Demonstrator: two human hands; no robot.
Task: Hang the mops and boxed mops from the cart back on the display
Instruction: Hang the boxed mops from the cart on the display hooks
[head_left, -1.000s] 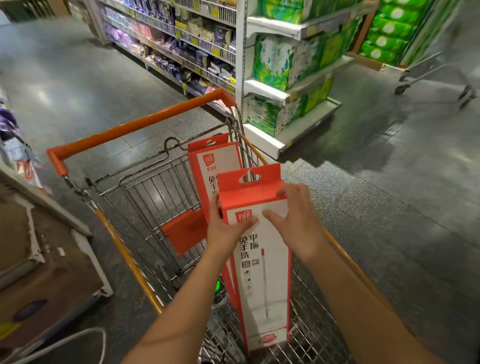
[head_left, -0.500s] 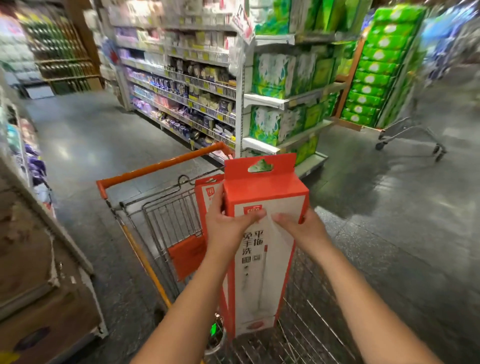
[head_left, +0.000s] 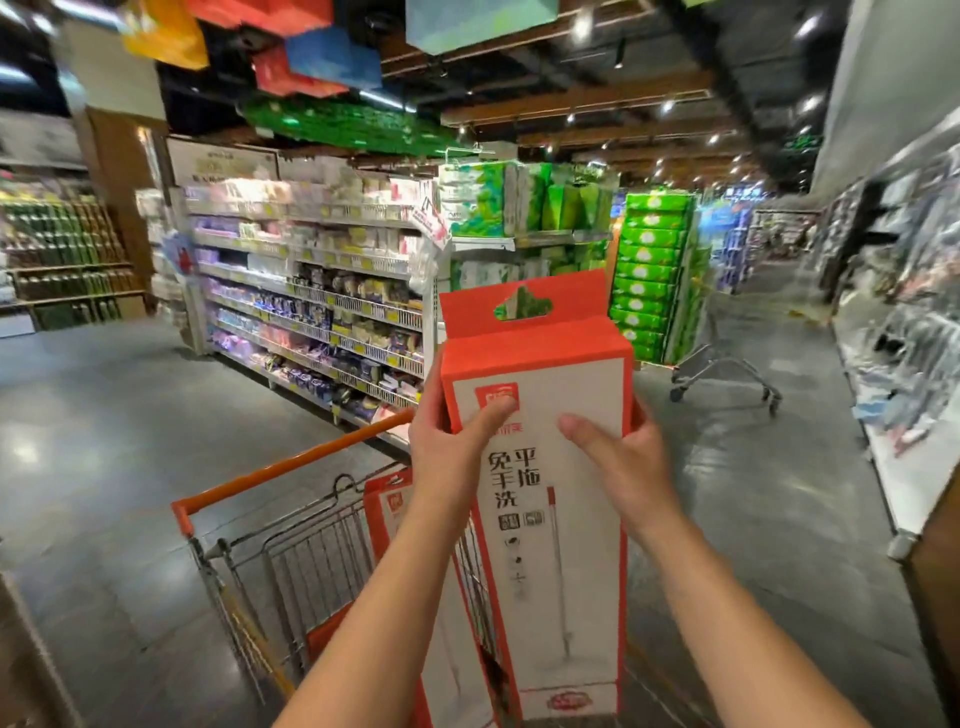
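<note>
Left grip (head_left: 451, 448) and right grip (head_left: 626, 464) both clasping upright boxed mop (head_left: 558, 582); cart (head_left: 311, 564) below

Both hands hold a tall orange-and-white boxed mop (head_left: 556, 561) upright above the cart (head_left: 291, 465). The left hand (head_left: 449, 449) grips its left edge near the top, thumb across the front; the right hand (head_left: 626, 467) grips the right edge. A second boxed mop (head_left: 388, 519) stands inside the cart. Beyond the cart, stocked shelves (head_left: 322, 312) line the aisle.
</note>
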